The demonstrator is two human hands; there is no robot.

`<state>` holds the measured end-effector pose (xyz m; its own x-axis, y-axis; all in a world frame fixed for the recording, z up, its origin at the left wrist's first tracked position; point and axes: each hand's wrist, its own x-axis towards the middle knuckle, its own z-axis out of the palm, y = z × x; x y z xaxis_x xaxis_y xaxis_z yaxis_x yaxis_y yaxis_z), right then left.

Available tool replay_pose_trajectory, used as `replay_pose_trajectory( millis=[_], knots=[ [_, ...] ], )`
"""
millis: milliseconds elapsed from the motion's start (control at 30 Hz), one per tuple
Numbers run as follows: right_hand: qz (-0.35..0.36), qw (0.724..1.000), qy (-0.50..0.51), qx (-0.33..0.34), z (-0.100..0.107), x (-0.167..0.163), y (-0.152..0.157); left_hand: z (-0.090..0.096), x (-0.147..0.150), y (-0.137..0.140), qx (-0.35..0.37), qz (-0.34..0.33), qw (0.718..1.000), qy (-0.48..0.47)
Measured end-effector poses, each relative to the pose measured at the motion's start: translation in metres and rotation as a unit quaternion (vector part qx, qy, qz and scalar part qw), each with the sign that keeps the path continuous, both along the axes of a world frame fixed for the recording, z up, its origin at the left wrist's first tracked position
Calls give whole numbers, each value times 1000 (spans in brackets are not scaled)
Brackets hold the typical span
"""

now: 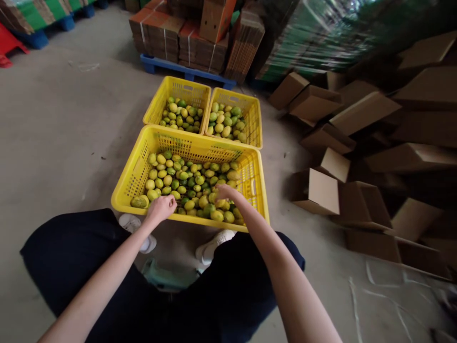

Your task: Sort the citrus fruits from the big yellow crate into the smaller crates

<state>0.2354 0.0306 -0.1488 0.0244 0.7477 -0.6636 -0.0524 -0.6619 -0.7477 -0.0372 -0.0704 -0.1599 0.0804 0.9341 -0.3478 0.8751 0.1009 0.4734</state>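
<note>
A large yellow crate (189,217) stands on the floor between my knees, its bottom spread with green and yellow lemons (183,176). Over its near rim, left of the middle, my left hand (163,208) is closed with curled fingers. Whatever it may hold is hidden. Farther right, my right hand (225,191) reaches down among the fruit, its fingers bent around a lemon, partly blurred and seen from the back.
Two smaller yellow crates, a left one (152,108) and a right one (255,119), hold more lemons behind the large crate. Bundled flat cartons (157,38) sit on a blue pallet (185,70). Open cardboard boxes (323,190) are heaped at right. White straps (354,305) lie on the floor.
</note>
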Motion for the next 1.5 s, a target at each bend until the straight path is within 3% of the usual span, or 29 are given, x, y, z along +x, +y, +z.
replay_pose_trajectory(
  millis=[67,133,167,233,333,400,467,600,733,867,1033,1167,1267,1333,1400,1500],
  knots=[
    [36,999,-2,2,17,-4,-5,1,1,1,17,27,993,-117],
    [66,998,11,16,34,-17,-15,7,10,4,16,81,949,-303],
    [81,996,28,32,42,-25,-22,11,17,5,-1,116,906,-408],
    [132,985,69,85,56,-42,-37,23,33,8,-69,183,784,-589],
    [241,950,37,193,74,-54,-52,36,51,11,-171,281,616,-716],
    [273,923,-56,264,81,-49,-49,38,52,12,-200,362,547,-728],
    [266,904,-160,295,79,-35,-38,34,44,14,-203,424,508,-721],
    [255,899,-297,197,46,-6,-7,21,24,19,-166,467,508,-705],
    [259,901,-324,125,-9,0,14,16,16,19,-101,480,496,-716],
    [259,897,-344,98,-57,-13,39,14,17,17,-125,474,480,-728],
    [274,889,-359,78,-108,-41,66,9,19,15,-167,467,408,-767],
    [258,898,-350,58,-138,-55,64,3,17,10,-199,422,349,-812],
    [216,921,-319,63,-140,-52,58,-1,15,8,-227,394,334,-825],
    [180,940,-280,73,-129,-45,59,-1,14,9,-234,387,338,-826],
    [145,959,-226,92,-106,-39,63,0,15,12,-234,385,351,-821],
    [100,975,-132,147,-51,-30,74,5,20,17,-229,396,386,-801]
  ],
)
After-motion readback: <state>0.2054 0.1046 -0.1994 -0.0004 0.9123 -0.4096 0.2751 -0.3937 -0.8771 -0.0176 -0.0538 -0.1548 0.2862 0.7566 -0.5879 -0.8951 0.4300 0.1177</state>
